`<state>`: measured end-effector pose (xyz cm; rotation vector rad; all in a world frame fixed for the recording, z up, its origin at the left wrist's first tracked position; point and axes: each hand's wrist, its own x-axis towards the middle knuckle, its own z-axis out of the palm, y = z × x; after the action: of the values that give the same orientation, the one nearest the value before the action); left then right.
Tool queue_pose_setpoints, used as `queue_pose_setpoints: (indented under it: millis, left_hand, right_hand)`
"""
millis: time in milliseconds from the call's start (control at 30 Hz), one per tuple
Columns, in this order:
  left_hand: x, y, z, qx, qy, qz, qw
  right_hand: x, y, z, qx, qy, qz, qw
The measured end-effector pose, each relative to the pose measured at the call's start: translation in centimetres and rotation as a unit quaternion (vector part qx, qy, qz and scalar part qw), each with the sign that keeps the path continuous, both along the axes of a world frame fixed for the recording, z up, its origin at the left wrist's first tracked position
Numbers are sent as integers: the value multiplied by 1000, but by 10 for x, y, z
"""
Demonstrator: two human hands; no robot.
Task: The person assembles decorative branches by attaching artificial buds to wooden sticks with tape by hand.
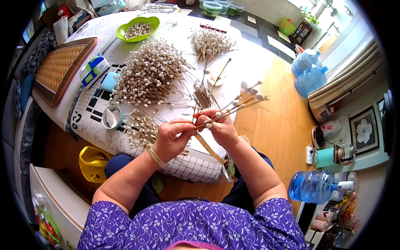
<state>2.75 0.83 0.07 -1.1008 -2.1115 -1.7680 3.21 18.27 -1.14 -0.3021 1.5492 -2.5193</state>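
My right hand (221,130) is closed around a few thin brown stems with white bead-like buds (236,105), which fan out up and to the right. Right beside it, my left hand (171,136) pinches at the lower part of the same stems, fingertips nearly touching the right hand's. From between the hands a flat tan strip of tape (210,149) hangs towards the table's near edge. Just left of my hands lies a loose bunch of budded stems (143,127). Beyond them sits a small bundle of bare stems (202,96).
A large heap of budded stems (152,71) covers the table's middle, with another bunch (210,43) behind. Around it are a green bowl (151,30) of buds, a tissue pack (95,70), a cup (111,117) and a white dish (218,74). A yellow bag (92,164) is below left.
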Motion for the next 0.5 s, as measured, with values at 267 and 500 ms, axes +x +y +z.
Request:
queue_pose_setpoints:
  millis: [267,500]
  left_hand:
    - [1,0,-3,-21,15,-3,1000]
    - [2,0,0,4,-14,13,1000]
  right_hand:
    - [2,2,1,88,4,-22,996]
    - [2,1,-2,6,0,-12,1000]
